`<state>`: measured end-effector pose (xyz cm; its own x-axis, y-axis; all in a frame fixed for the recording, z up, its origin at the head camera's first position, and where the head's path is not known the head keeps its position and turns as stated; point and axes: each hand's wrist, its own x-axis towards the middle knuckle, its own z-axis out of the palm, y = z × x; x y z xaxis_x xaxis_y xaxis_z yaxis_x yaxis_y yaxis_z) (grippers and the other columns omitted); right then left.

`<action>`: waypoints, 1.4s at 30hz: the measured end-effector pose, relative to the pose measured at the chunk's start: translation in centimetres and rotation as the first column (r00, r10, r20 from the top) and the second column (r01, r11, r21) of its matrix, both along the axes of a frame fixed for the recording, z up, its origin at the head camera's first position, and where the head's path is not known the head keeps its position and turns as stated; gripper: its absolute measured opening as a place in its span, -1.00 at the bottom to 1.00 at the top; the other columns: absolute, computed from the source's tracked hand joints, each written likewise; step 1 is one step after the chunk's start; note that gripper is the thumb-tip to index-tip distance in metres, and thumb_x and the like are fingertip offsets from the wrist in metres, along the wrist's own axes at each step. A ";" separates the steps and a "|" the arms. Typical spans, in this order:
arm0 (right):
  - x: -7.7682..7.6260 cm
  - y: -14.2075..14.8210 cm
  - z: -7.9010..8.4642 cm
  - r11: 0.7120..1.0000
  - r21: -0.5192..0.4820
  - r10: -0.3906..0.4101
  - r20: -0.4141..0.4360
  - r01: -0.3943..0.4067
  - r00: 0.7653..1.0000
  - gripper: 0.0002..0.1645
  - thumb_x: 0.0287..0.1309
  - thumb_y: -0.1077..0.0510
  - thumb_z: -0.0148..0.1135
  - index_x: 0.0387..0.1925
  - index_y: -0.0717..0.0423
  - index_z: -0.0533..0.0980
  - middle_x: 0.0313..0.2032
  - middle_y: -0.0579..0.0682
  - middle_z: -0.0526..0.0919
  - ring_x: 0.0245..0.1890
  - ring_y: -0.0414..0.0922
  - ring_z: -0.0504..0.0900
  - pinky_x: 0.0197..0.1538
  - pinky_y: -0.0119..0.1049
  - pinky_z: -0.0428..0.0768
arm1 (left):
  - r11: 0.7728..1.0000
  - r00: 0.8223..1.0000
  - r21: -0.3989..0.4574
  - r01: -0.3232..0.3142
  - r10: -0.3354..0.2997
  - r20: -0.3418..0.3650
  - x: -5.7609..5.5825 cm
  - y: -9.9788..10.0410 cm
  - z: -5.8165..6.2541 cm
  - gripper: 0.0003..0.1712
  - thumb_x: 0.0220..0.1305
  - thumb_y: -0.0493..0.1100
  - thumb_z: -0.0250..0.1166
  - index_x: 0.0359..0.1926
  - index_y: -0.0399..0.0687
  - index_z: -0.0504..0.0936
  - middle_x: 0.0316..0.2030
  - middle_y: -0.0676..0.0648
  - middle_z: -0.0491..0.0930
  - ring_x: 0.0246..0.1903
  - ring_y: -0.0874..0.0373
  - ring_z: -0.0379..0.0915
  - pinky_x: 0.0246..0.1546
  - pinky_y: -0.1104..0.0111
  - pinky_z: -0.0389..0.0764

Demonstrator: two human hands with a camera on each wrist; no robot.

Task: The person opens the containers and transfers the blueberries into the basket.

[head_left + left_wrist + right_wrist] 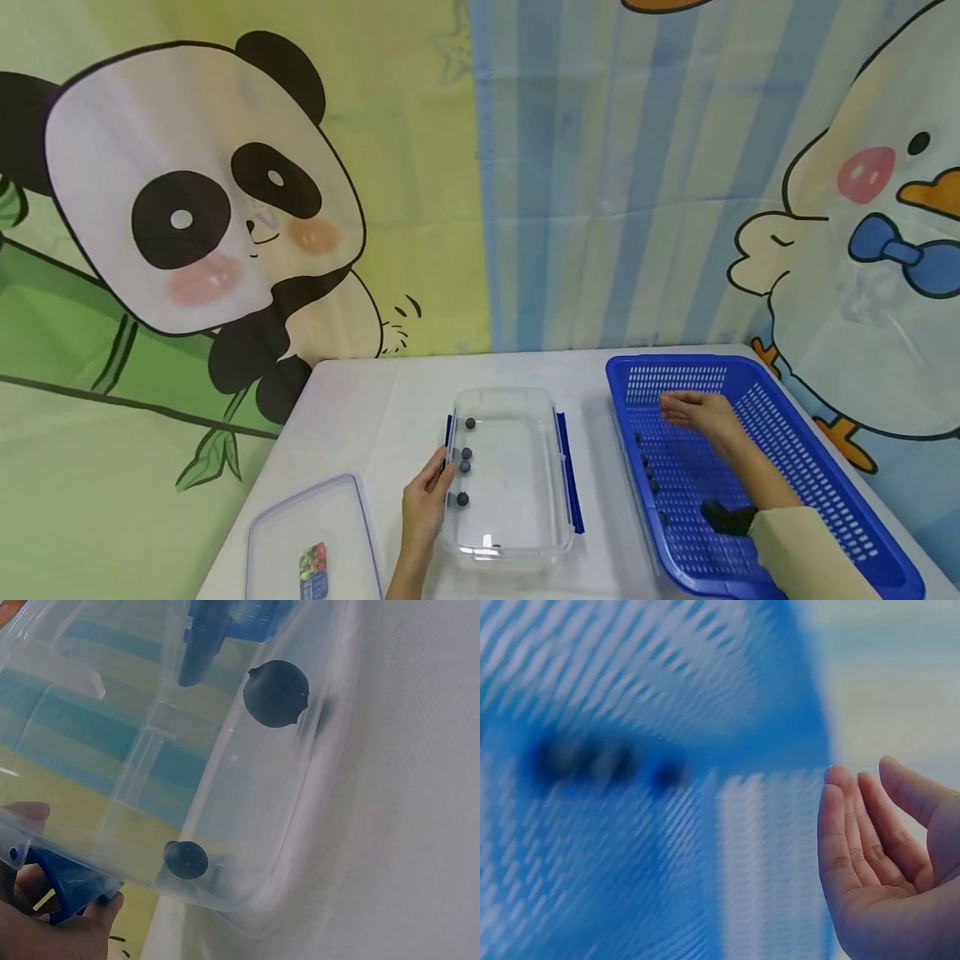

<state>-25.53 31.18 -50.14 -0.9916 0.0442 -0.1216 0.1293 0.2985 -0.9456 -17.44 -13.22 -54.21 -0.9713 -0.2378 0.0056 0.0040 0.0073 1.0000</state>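
A clear plastic box (525, 475) with blue side latches stands on the table, its top open. My left hand (425, 504) grips its left side, with fingers around the blue latch (67, 881) in the left wrist view. Several dark, round blueberries (462, 499) lie along the box's left side; two blueberries (276, 694) show large through its clear wall. Over the blue plastic basket (825, 433) on the right hovers my right hand (705, 417). In the right wrist view its fingers (836, 855) are loosely bent, thumb apart, and nothing is visible between them.
More blueberries (649, 475) lie along the basket's left side. A clear lid (262, 521) with a fruit label (313, 571) lies at the table's front left. Behind the white table (390, 392) hangs a cartoon-printed curtain (420, 208).
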 end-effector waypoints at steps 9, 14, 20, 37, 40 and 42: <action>4.2 -15.4 9.5 0.898 -0.162 0.417 0.011 -0.410 0.909 -0.56 0.16 0.13 0.22 -0.07 0.44 0.50 -0.19 0.23 0.63 -0.22 0.01 0.65 -0.05 -0.14 0.62 | 1.000 1.000 0.003 0.019 -0.019 -0.019 0.1 0.0 0.3 -0.54 0.25 -0.21 0.22 0.17 -0.21 0.44 0.21 -0.15 0.35 0.22 -0.01 0.22 0.14 0.48 0.30; 4.9 -21.5 7.4 0.772 -0.249 0.625 0.132 -0.585 0.769 -0.70 0.12 0.22 0.24 -0.19 0.40 0.57 -0.27 0.23 0.66 -0.30 0.01 0.67 -0.10 -0.09 0.64 | 1.000 1.000 -0.001 0.010 -0.010 -0.027 0.1 0.0 0.3 -0.54 0.25 -0.20 0.22 0.17 -0.21 0.44 0.20 -0.15 0.36 0.22 -0.01 0.22 0.14 0.47 0.31; 5.2 -25.3 3.3 0.762 -0.273 0.646 0.247 -0.588 0.722 -0.81 0.09 0.33 0.24 -0.26 0.41 0.60 -0.36 0.21 0.68 -0.39 -0.02 0.69 -0.23 -0.17 0.68 | 1.000 0.999 -0.001 0.006 -0.006 -0.044 0.0 -0.1 0.1 -0.54 0.24 -0.23 0.23 0.15 -0.25 0.45 0.18 -0.17 0.38 0.20 0.00 0.25 0.14 0.47 0.32; 6.1 -27.3 0.1 0.835 -0.036 0.508 0.430 -0.548 0.746 -0.95 -0.05 0.38 0.33 -0.46 0.34 0.65 -0.49 0.18 0.68 -0.49 -0.05 0.68 -0.31 -0.24 0.69 | 0.999 0.999 0.014 0.029 -0.029 -0.025 0.1 -0.1 0.2 -0.51 0.24 -0.19 0.23 0.18 -0.22 0.43 0.21 -0.12 0.36 0.22 0.04 0.23 0.16 0.48 0.28; 6.2 -27.4 0.1 0.826 0.018 0.499 0.442 -0.563 0.746 -0.98 -0.05 0.40 0.32 -0.50 0.35 0.64 -0.52 0.18 0.68 -0.51 -0.08 0.67 -0.32 -0.26 0.69 | 1.000 0.999 0.015 0.026 -0.026 -0.027 0.1 -0.1 0.2 -0.51 0.24 -0.20 0.23 0.18 -0.22 0.42 0.21 -0.12 0.36 0.22 0.04 0.23 0.16 0.48 0.28; 6.3 -27.4 0.0 0.815 0.044 0.499 0.452 -0.577 0.739 -0.98 -0.05 0.42 0.31 -0.52 0.35 0.64 -0.53 0.16 0.67 -0.51 -0.09 0.67 -0.32 -0.27 0.69 | 1.000 0.999 0.019 0.024 -0.024 -0.028 0.0 -0.1 0.1 -0.52 0.24 -0.21 0.23 0.17 -0.23 0.43 0.21 -0.12 0.36 0.22 0.04 0.23 0.16 0.49 0.28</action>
<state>-19.24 3.75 -50.12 -0.7164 -0.4233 -0.5546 0.2510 0.5854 -0.7709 -17.42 -13.34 -54.10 -0.9763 -0.2148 0.0278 0.0313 -0.0130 0.9994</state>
